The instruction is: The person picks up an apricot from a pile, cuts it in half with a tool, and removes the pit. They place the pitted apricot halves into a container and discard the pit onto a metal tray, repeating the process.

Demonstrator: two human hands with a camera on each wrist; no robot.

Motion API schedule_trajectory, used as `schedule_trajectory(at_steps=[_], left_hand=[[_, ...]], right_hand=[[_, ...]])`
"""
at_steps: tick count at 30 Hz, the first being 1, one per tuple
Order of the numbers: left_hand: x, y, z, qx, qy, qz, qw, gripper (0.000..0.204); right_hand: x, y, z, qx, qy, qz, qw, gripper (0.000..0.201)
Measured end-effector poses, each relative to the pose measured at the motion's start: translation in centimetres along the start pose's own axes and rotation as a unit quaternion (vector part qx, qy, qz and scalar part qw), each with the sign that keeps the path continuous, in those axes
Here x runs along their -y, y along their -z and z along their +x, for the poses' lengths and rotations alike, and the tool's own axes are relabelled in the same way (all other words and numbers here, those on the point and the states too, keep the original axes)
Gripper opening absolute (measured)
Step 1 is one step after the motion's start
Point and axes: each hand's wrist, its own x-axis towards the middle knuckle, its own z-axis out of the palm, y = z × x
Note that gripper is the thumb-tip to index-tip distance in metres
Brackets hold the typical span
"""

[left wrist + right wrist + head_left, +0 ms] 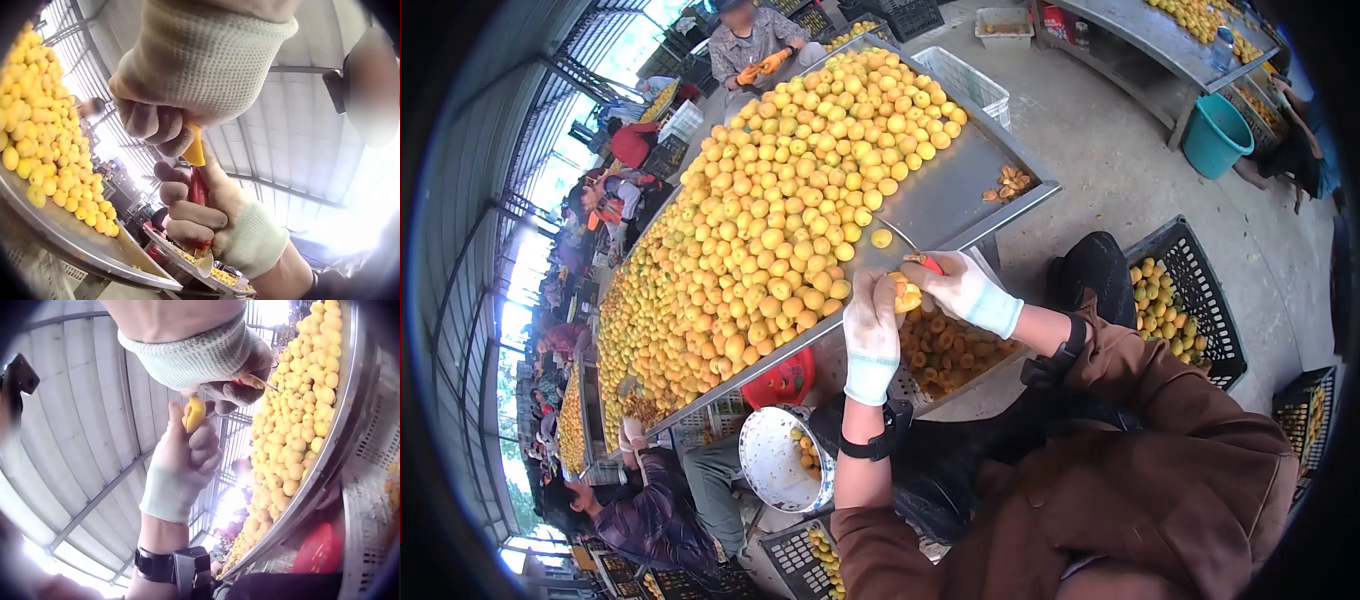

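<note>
Both hands wear pale knit gloves and meet just off the near edge of a metal table. My left hand (870, 330) pinches a yellow-orange apricot (907, 296), which looks cut open in the head view. Close against it, my right hand (968, 292) grips a tool with a red handle (199, 190). A thin metal end (267, 384) of that tool sticks out past the fist, pointing away from the apricot. In the left wrist view, my right fingers wrap the handle, and the thumb reaches up to the fruit. I cannot tell the tool's exact kind.
A large heap of apricots (770, 200) covers most of the metal table (940, 205). Below my hands sits a crate of halved apricots (945, 350). A white bucket (765, 455), red basin (785, 378) and black crate (1225, 335) stand around. Other people work nearby.
</note>
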Motion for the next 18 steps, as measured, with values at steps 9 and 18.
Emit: schedule_trajectory(at_steps=[9,18], left_hand=[[-2.3,0.0,-4.1,-0.101,-0.171,0.106,0.974,0.012],[-5.2,-2.7,-7.5,-0.253,-0.147,0.068,0.954,0.012]], right_hand=[[2.5,-2.4,-3.9,-0.107,0.238,-0.177,0.949,0.026],[4.8,-4.7,-7.8,-0.227,0.218,-0.187,0.931,0.027]])
